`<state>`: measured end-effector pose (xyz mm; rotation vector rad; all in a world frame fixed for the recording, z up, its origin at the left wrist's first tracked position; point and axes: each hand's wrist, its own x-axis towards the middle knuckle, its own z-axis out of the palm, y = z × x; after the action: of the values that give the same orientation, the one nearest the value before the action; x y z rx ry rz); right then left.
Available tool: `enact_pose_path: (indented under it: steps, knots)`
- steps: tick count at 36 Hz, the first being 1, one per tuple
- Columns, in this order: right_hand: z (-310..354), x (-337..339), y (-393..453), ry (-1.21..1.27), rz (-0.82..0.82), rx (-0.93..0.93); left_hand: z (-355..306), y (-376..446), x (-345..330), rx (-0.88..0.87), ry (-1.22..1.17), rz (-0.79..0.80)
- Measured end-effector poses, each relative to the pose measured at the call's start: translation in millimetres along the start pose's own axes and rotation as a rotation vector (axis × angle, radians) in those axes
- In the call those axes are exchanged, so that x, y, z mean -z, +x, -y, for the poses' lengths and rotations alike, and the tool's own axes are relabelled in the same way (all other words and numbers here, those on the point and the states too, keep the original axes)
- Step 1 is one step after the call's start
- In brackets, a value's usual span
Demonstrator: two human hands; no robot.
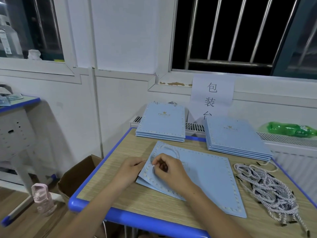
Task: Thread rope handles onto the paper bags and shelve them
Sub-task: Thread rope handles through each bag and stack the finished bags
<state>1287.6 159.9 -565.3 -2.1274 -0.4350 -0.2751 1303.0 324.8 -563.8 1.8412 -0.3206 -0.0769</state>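
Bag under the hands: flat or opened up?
Flat. The bag lies folded on the desk, only its near-left edge lifted where the left hand and right hand work.

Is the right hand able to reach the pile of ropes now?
Probably yes: the rope pile lies uncovered on the right hand's side, nothing between them, but that hand pinches a rope end.

Small packing room, workplace. Paper sign (212,97) with "包装台" on wall behind desk (130,170). Two piles of same blue paper bags (162,122) at desk's far edge. Heap of rope handles (267,189) on desk's right side. Barred window (229,31) above sign.
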Motion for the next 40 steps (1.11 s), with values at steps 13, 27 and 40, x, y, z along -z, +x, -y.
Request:
enact_pose_path:
  steps: [13, 27, 40]
  knots:
    - [3, 4, 1, 0.232, -0.005, -0.005, 14, 4, -7, -0.159, 0.367, 0.059]
    - [48, 40, 24, -0.091, 0.004, 0.348, -25, 40, -39, -0.254, 1.006, -0.051]
    - [-37, 60, -6, -0.542, 0.172, -0.024, -59, 82, 4, 0.174, -0.775, -0.038]
